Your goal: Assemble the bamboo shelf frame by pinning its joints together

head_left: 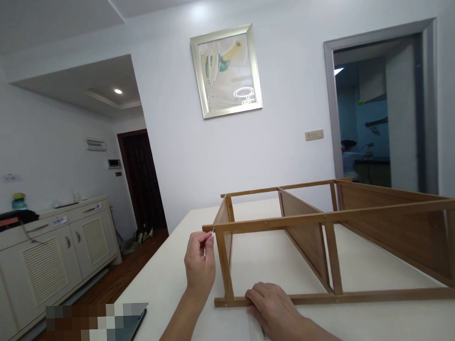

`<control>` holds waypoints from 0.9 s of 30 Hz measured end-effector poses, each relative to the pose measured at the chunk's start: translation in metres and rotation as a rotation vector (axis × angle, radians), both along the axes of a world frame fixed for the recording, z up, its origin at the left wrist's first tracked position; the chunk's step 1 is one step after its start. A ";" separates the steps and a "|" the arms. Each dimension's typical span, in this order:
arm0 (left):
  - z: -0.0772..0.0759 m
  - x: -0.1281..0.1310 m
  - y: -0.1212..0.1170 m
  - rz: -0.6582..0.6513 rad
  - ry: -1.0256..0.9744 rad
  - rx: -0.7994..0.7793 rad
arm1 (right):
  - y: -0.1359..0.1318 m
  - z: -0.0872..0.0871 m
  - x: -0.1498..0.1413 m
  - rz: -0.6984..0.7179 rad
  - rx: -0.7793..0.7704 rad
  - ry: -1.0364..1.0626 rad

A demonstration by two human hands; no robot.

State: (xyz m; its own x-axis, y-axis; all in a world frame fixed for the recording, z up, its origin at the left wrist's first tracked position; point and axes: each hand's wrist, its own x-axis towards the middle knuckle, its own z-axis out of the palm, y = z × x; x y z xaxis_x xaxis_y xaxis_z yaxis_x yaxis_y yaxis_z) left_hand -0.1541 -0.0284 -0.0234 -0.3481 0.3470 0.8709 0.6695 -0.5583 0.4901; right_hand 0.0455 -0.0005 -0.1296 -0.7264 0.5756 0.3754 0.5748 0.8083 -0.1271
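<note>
A brown wooden shelf frame (289, 223) lies on its side on the pale table (172, 292), its slatless panels standing upright. At the near-left upper corner of the frame, my left hand (199, 258) is closed in a pinch. A thin, small, shiny thing (213, 231) shows at its fingertips, too small to name. My right hand (273, 308) rests at the lower front rail, fingers curled over it. Below that palm a short, thin metal piece (263, 332) sticks out, mostly hidden.
A dark flat device (138, 330) lies at the table's left edge, partly pixelated. White cabinets (62, 251) stand along the left wall. Behind the table is a wall with a framed picture (227, 71). A person (349, 161) is visible through the doorway at right.
</note>
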 end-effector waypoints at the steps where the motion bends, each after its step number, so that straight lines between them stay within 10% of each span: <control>1: 0.000 0.000 0.000 -0.006 -0.008 -0.004 | 0.000 0.000 0.000 -0.003 -0.001 0.001; 27: 0.013 0.009 -0.010 -0.200 -0.444 -0.180 | -0.001 0.003 -0.001 -0.007 -0.015 -0.012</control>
State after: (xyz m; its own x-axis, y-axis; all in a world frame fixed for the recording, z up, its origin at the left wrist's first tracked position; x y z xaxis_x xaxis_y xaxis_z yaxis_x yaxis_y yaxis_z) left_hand -0.1452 -0.0387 -0.0101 -0.5819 0.5754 0.5747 0.2643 -0.5345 0.8028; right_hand 0.0445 -0.0019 -0.1266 -0.7265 0.5865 0.3581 0.5824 0.8021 -0.1320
